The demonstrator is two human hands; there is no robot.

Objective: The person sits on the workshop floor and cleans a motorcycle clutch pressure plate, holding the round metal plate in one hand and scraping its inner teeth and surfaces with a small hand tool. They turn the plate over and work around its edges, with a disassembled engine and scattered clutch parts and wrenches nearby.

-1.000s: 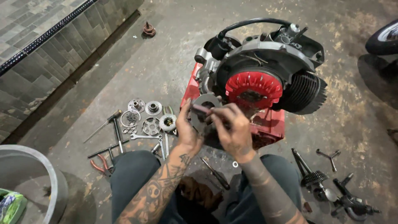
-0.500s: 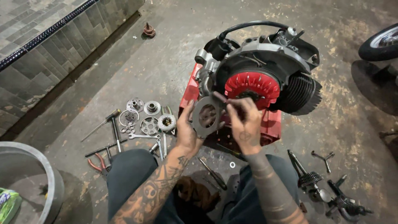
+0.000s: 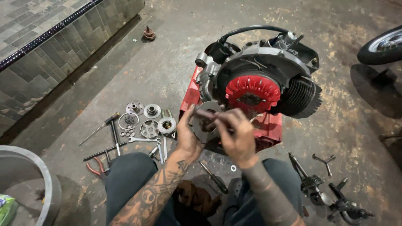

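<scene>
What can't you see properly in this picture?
Head view only:
- Round metal plate: its middle is hidden by the right hand and left hand.
- Small tool in the fingers: too small to identify.
- Wheel: cut off by the right edge.
- Grey tub: cut off at the left edge.

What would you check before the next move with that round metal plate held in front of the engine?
1. Left hand grips round plate at its edge: ok.
2. Right hand on the plate's face: ok; what its fingers pinch: cannot tell.
3. Engine resting on red stand: ok.
4. Small discs and gears laid out on floor, within left reach: ok.
5. Loose washer lying between the knees: not ok.
</scene>
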